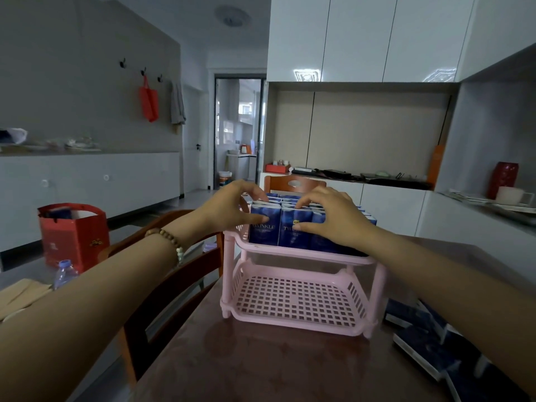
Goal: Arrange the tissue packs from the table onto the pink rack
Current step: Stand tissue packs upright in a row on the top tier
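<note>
Head view.

1. The pink rack (229, 274) stood on the table (261, 369) at the centre of the view. It had two tiers.
2. The upper tier (304, 254) was packed with upright blue racked tissue packs (262, 230), set in rows from front to back. No open slot could be seen in it, though the hands hid part of the rows.
3. The lower tier (295, 300) held nothing; its grid floor showed bare.
4. The left hand (232, 207), at 10 o'clock from the rack's middle, was clamped on the front-left pack, with the thumb on its face and the fingers curled over its top.
5. The right hand (333, 219), at 1 o'clock, gripped the adjoining packs the same way, with the thumb on the front and the fingertips on the tops.
6. Loose packs (429, 343) lay flat on the table at 4 o'clock from the rack, near its right foot and partly hidden by the right forearm.

Assessment: roughly half of the task appeared done. The upper tier looked filled and was probably being squared up. The loose packs were left to move, and the lower tier was the likely place for them.
</note>
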The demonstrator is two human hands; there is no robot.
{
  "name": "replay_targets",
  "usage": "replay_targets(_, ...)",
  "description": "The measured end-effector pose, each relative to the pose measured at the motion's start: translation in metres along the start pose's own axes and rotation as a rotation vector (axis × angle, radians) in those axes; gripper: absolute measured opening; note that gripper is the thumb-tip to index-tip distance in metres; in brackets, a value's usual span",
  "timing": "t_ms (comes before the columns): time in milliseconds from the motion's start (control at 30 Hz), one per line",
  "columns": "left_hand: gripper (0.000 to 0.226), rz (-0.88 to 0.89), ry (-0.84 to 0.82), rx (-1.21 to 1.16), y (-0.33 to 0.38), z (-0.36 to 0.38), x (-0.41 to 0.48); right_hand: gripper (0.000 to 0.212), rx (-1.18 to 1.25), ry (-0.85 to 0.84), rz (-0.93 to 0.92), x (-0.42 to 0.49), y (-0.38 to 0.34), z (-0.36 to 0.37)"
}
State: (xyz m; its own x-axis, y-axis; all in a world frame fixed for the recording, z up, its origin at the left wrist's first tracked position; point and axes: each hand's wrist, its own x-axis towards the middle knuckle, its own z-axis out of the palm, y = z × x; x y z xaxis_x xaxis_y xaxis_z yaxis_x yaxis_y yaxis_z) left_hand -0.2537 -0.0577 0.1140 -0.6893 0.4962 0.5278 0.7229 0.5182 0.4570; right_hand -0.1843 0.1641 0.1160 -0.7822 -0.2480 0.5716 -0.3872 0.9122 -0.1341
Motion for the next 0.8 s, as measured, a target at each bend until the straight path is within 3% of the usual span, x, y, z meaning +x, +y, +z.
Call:
replay_targets(533,0.028,0.033,0.122,0.081,0.040,-0.005,-0.033,0.043,0.078,0.020,-0.062,-0.039,-0.015,-0.037)
replay_targets(800,0.029,0.105,-0.097,0.077,0.099,0.021,-0.100,0.046,0.182,-0.125,0.016,-0.126,-0.034,-0.060)
